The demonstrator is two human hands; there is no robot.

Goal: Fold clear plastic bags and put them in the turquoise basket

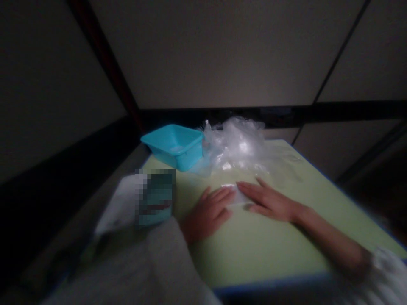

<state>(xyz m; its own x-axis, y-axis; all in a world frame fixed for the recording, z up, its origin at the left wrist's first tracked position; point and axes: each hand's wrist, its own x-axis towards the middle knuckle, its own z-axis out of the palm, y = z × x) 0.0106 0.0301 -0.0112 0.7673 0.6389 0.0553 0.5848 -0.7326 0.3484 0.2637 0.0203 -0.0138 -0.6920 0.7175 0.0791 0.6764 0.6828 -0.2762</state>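
The small plastic packet (241, 197) lies flat on the table (254, 254), btwn your two hands, a bit this side of the crumpled plastic (243, 144). Too blurry to ID it or see what's in it, if anything. Your L hand (208, 214) is palm down at its L end, fingers out straight & mostly together, tips over the edge, thumb a little apart; your R hand (273, 203) comes in from the other side, most fingers together, one raised a bit off the rest, thumb apart, tips at the R edge. Neither hand is clamped on anything. Prob. flat like that b/c thin, slick film lifts & slides easily, & a hand at each end would spread light pressure w/o creasing it; how hard you're pressing, can't tell. The heaped plastic sits just beyond, touching or v. near the blue basin (163, 156), which is upright at the far L; both prob. put there so they're in reach but out from under your wrists. Nearer you on the L, a pixelated item (155, 201) sits beside a white item (119, 203); can't ID either. Off to that side, they leave your forearms room.
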